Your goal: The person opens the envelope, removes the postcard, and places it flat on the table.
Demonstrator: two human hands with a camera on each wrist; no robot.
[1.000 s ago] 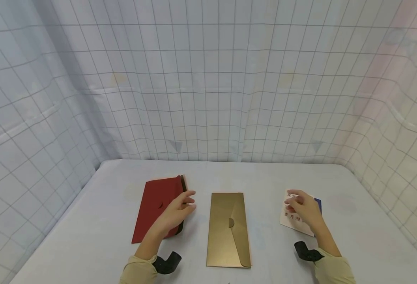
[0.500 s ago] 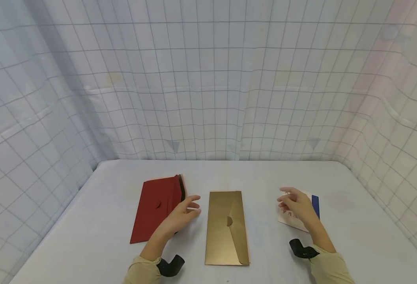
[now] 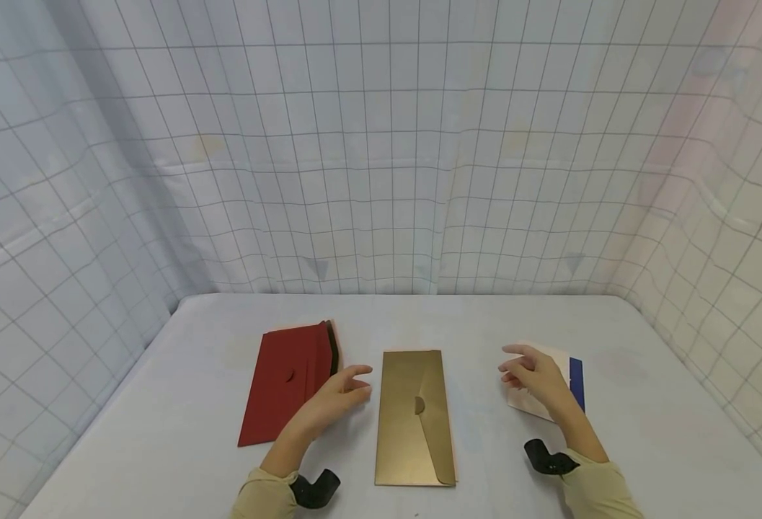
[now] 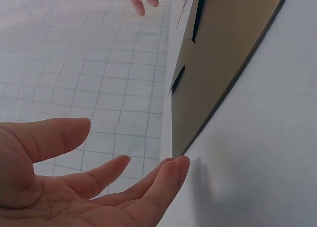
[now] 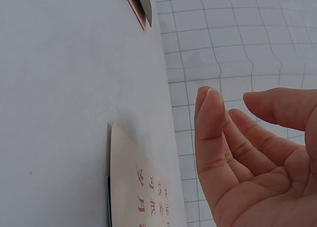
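Note:
My left hand [image 3: 333, 404] hovers over the table between a red envelope [image 3: 280, 382] and a gold envelope [image 3: 406, 432]. Its fingers are loosely bent with nothing between them, as the left wrist view also shows. The gold envelope lies flap side up in the middle, a rounded tab at its centre. Above a white card [image 3: 559, 353] with red printed characters, my right hand [image 3: 539, 377] hangs, fingers relaxed and holding nothing. Part of the card is hidden under that hand. A blue piece [image 3: 577, 382] shows at the card's right edge.
A dark-edged item [image 3: 333, 349] sticks out at the red envelope's right side. All of these lie on a white table [image 3: 160, 432]. Grid-patterned curtains [image 3: 381, 158] hang behind the table and along both sides.
Both hands have moved inward: the left shifts right toward the gold envelope, the right shifts left across the card. The envelopes and card stay where they lie on the table.

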